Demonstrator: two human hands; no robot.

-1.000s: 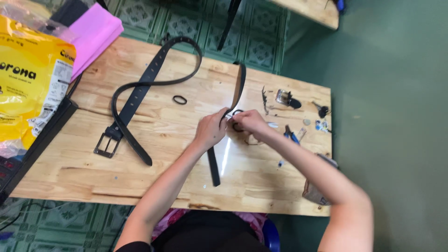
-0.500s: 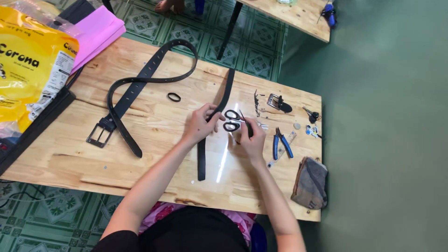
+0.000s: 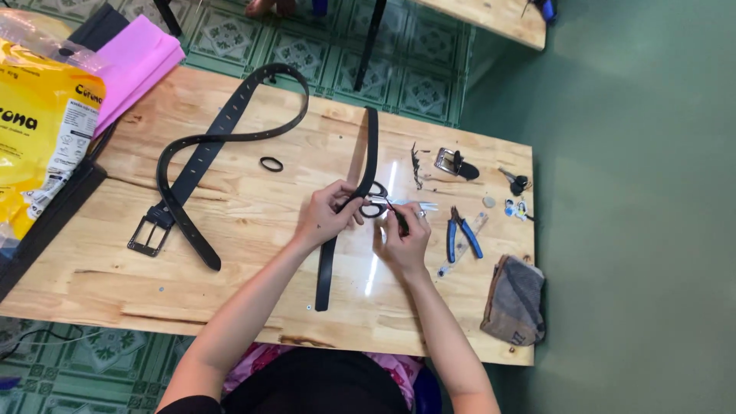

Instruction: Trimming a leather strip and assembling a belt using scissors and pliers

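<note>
A black strap (image 3: 346,222) lies straight across the middle of the counter (image 3: 230,276), with scissors (image 3: 377,205) touching it. The left hand (image 3: 326,216) pinches the strap beside the scissors, and the right hand (image 3: 404,239) is closed around a small dark tool. Blue pliers (image 3: 460,232) lie just right; a buckled belt (image 3: 201,157) curls well to the left.

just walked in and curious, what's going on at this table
A person sits at a wooden table working on a straight black belt strap. The left hand pinches the strap, and the right hand is at black-handled scissors lying against it. A second, buckled belt lies curled to the left; blue-handled pliers and a loose buckle rest to the right.
</note>
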